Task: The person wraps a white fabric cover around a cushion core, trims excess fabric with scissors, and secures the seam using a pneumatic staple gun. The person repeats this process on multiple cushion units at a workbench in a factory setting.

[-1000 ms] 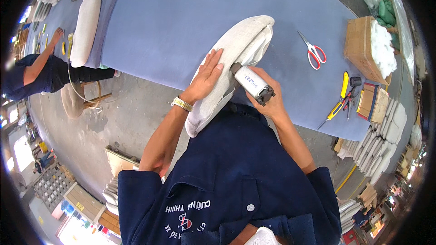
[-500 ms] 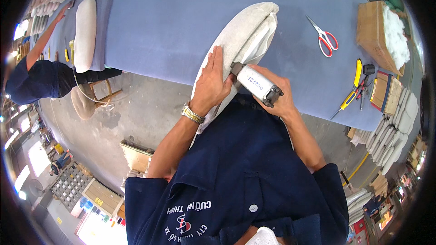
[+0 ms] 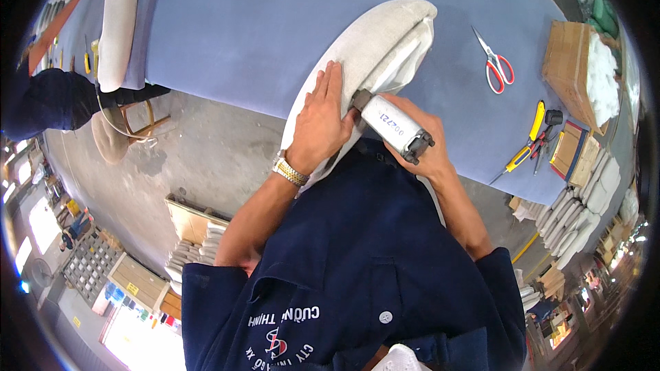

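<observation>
A padded seat cushion (image 3: 375, 33) in off-white fabric is tilted at the near edge of the blue-covered table, with its folded underside turned to the right. My left hand (image 3: 321, 120) lies on the pale outer cover, fingers stretched out flat and thumb toward the cushion's edge. A metal watch circles that wrist. In my right hand (image 3: 427, 139) is a silver staple gun (image 3: 390, 124), fingers wrapped around its body. Its dark nose meets the cushion's edge beside my left thumb; the exact contact point is hidden.
Red-handled scissors (image 3: 496, 69) lie right of the cushion. Farther right are a yellow utility knife (image 3: 518, 158), other hand tools and a cardboard box (image 3: 568, 62) holding white stuffing. A co-worker (image 3: 48, 99) stands at the left beside another cushion (image 3: 118, 31). Cushions are stacked at lower right.
The view has shifted slightly, so the table things appear a little displaced. Both hands keep their places on the cushion and the staple gun.
</observation>
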### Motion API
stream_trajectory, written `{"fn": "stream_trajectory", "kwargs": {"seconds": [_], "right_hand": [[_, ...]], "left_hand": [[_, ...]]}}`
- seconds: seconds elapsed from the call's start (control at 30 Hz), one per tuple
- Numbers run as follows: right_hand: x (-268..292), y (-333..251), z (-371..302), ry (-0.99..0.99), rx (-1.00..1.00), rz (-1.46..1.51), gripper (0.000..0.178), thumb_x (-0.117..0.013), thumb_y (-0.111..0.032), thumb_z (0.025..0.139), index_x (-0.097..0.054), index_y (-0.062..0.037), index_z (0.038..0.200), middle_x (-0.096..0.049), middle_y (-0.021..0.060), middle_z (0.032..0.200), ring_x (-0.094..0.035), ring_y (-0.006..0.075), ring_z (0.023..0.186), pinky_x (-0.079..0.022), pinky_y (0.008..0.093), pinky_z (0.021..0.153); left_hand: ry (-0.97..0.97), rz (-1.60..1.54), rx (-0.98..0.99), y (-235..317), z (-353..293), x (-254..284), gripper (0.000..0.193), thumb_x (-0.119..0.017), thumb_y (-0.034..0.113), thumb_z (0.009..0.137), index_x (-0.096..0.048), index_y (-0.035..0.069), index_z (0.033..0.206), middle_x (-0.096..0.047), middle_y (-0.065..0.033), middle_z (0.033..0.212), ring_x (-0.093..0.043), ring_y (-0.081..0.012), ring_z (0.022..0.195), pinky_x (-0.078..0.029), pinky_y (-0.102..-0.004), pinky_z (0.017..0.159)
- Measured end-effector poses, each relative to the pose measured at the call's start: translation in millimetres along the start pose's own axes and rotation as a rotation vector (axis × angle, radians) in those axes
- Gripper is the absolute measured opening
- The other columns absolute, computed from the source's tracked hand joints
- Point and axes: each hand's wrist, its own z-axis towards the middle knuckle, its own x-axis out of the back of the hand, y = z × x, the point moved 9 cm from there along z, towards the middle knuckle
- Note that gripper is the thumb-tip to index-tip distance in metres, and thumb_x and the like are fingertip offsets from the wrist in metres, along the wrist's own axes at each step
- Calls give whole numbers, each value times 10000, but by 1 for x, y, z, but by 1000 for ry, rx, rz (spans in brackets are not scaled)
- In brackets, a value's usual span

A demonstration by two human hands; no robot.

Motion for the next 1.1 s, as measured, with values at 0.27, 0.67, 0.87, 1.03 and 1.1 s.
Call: {"fn": "stream_trajectory", "kwargs": {"seconds": [0.27, 0.67, 0.87, 1.03, 1.1], "right_hand": [[-4, -8, -11, -38, 19, -50, 615, -805, -166, 772, -639, -41, 1350, -723, 183, 1249, -724, 344, 1124, -565, 387, 953], [-13, -6, -19, 19, -47, -54, 564, -798, -150, 799, -646, -26, 1328, -721, 182, 1247, -718, 340, 1130, -561, 381, 961], [-12, -12, -20, -20, 40, -50, 557, -789, -149, 802, -651, -27, 1328, -715, 184, 1263, -716, 327, 1142, -561, 388, 967], [-19, -8, -12, -64, -120, 7, 543, -784, -133, 791, -641, -54, 1309, -723, 159, 1218, -723, 324, 1105, -557, 372, 930], [-21, -11, -8, -48, -109, 2, 533, -778, -122, 787, -638, -60, 1297, -724, 155, 1195, -723, 330, 1088, -556, 367, 913]], "left_hand": [[31, 7, -15, -1, -5, -2, 907, -741, 89, 843, -250, -31, 1596, -306, -279, 1641, -323, -441, 1516, -373, -595, 1172], [17, -50, 73, -7, -5, -4, 963, -748, 62, 821, -193, -46, 1602, -309, -298, 1631, -311, -441, 1521, -330, -588, 1204], [2, -43, 49, -8, -4, -3, 965, -753, 58, 817, -195, -59, 1596, -314, -307, 1624, -311, -436, 1523, -327, -593, 1202], [15, -90, 62, -7, -2, -3, 952, -746, 57, 819, -211, -25, 1603, -325, -316, 1613, -324, -446, 1514, -334, -593, 1197], [31, -106, 33, -6, 1, -1, 964, -755, 77, 817, -217, 14, 1614, -323, -323, 1611, -318, -449, 1516, -327, -590, 1200]]}}
